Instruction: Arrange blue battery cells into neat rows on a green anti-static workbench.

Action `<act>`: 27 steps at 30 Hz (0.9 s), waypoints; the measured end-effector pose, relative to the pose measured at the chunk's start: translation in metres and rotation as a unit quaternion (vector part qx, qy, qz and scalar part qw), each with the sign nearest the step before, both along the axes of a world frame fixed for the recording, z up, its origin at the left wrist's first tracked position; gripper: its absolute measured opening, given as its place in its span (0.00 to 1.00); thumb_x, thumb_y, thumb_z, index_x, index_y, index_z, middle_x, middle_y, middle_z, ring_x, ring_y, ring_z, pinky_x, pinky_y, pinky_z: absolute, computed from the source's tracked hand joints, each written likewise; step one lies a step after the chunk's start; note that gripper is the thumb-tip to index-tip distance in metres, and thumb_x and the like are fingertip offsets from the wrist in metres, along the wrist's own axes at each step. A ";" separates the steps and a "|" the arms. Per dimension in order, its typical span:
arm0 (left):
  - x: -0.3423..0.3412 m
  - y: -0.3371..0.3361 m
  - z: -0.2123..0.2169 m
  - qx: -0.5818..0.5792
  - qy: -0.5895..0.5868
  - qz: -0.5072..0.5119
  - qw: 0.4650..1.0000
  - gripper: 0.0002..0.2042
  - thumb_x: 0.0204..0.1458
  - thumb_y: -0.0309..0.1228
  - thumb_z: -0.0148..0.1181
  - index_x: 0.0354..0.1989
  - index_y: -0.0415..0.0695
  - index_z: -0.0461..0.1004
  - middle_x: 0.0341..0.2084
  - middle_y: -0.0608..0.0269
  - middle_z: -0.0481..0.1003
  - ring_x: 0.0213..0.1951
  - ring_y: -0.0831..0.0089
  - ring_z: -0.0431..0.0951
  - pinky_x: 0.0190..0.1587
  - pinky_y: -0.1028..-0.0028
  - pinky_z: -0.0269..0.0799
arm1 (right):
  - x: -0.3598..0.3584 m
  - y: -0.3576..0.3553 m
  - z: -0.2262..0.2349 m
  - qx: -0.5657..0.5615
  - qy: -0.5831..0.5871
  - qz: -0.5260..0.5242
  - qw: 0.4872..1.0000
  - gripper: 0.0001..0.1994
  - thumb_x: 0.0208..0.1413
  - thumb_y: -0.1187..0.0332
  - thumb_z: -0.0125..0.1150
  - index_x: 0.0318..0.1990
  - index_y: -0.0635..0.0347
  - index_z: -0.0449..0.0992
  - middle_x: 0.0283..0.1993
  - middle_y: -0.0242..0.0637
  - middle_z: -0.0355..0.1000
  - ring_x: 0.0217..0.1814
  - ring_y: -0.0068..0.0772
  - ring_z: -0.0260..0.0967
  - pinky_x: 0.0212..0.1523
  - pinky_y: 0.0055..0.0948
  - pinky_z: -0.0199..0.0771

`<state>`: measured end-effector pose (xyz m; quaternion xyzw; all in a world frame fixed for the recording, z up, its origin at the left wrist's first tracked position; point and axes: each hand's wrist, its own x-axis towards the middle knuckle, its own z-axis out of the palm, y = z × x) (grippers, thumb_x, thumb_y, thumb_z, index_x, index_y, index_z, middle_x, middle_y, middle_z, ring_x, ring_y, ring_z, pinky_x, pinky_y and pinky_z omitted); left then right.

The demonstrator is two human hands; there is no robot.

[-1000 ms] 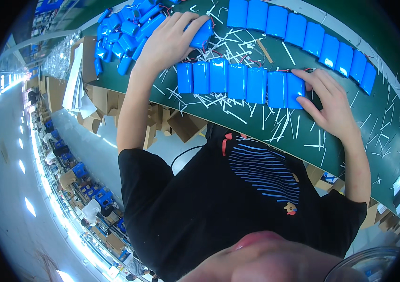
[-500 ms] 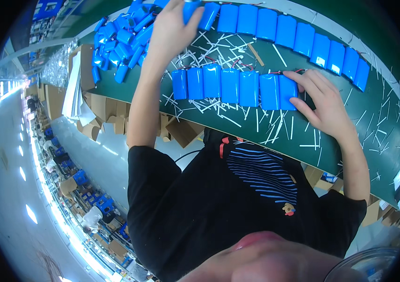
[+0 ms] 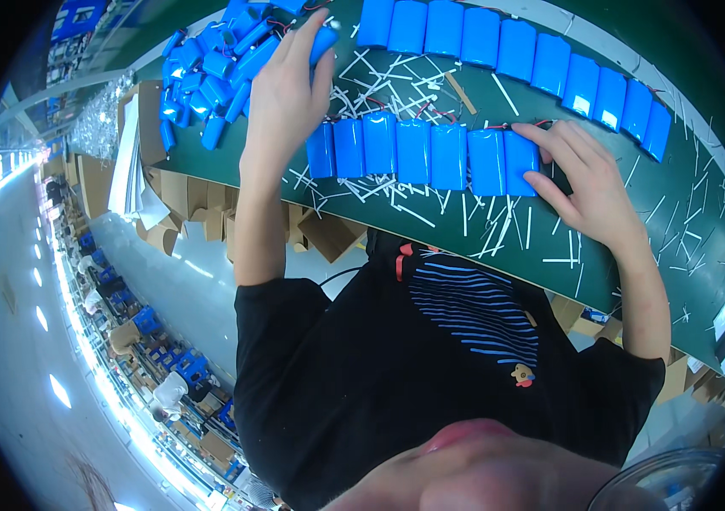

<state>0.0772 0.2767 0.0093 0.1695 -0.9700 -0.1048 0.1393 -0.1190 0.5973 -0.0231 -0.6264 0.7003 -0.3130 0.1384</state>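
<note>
Several cardboard boxes are standing below the green table, their contents unclear. The left hand is gripping a blue pack between thumb and fingers, beside a jumbled heap. The right hand, thumb and forefinger parted, is touching the end pack of the near row. White strips are lying scattered around it.

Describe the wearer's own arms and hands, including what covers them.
The left hand and right hand are ungloved, with bare wrists. Both forearms are uncovered too. Loose, short black sleeves, plain as far as they show, end around the elbows.
</note>
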 end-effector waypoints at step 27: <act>0.102 0.033 -0.029 -0.067 0.001 -0.051 0.996 0.37 0.50 0.52 0.75 0.68 0.50 0.74 0.55 0.56 0.73 0.53 0.55 0.72 0.59 0.60 0.69 | 0.060 -0.044 -0.002 -0.045 0.232 -0.053 0.970 0.44 0.56 0.36 0.66 0.73 0.53 0.66 0.61 0.39 0.67 0.61 0.44 0.61 0.65 0.46 0.59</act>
